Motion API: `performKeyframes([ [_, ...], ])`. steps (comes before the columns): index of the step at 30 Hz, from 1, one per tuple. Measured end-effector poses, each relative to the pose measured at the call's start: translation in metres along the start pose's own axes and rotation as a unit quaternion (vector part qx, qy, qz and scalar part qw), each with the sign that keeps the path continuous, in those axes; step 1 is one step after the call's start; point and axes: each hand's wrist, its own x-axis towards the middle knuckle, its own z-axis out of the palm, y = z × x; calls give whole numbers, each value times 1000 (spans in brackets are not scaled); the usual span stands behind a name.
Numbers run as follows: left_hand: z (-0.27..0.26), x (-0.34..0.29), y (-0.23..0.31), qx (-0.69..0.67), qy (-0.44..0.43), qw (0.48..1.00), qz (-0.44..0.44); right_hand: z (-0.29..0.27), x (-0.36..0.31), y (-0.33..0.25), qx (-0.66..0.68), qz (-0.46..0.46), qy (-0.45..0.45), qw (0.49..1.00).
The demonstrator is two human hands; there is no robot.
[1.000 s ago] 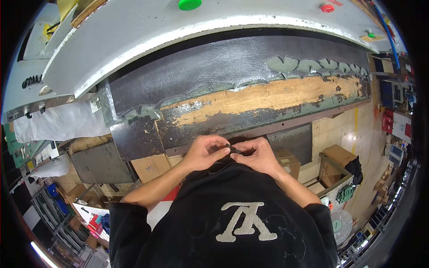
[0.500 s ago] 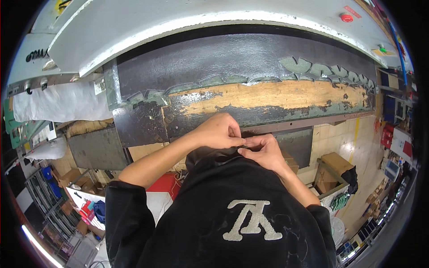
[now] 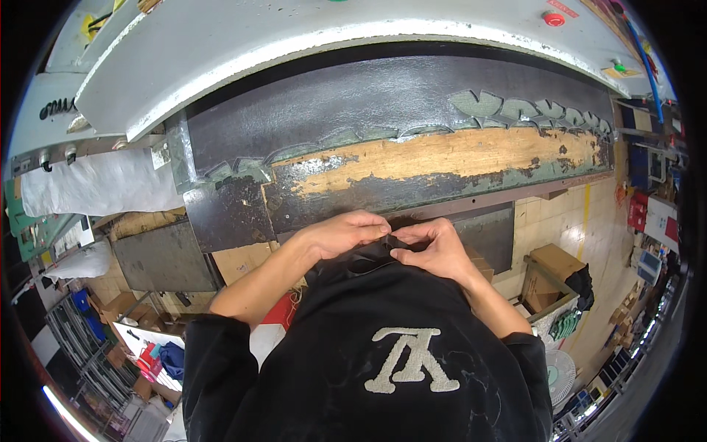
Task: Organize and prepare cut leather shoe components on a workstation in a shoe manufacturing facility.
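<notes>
At my waist, both hands work close together in front of my black shirt (image 3: 317,346). My left hand (image 3: 342,234) is closed, thumb and fingers pinched at the upper edge of some bunched, slightly shiny black material (image 3: 362,262). Facing it, my right hand (image 3: 436,249) also pinches that material, its fingertips almost meeting the left ones. Whether this is an apron, a bag or another cloth I cannot tell. Its lower part merges with the shirt, and my fingers hide the exact spot they grip.
Ahead lies a worn black machine bed (image 3: 294,103) with a bare wooden strip (image 3: 412,158) and torn green-grey layers. A grey machine beam (image 3: 309,44) crosses above, with a red button (image 3: 554,18). Cardboard boxes (image 3: 554,267) and a fan (image 3: 560,372) stand right.
My left hand has come down, with its wrist lower and fingers straighter. The right hand stays nearly in place. More of the black material shows between them, pulled up into a fold.
</notes>
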Motion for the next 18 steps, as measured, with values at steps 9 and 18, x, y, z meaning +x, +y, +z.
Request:
performKeyframes([
  [9,6,-12,16,210,16,977,33,3,-2,10,-28,-14,-17,999],
  [18,22,-7,15,18,90,993,-74,3,7,27,37,-19,-3,999],
])
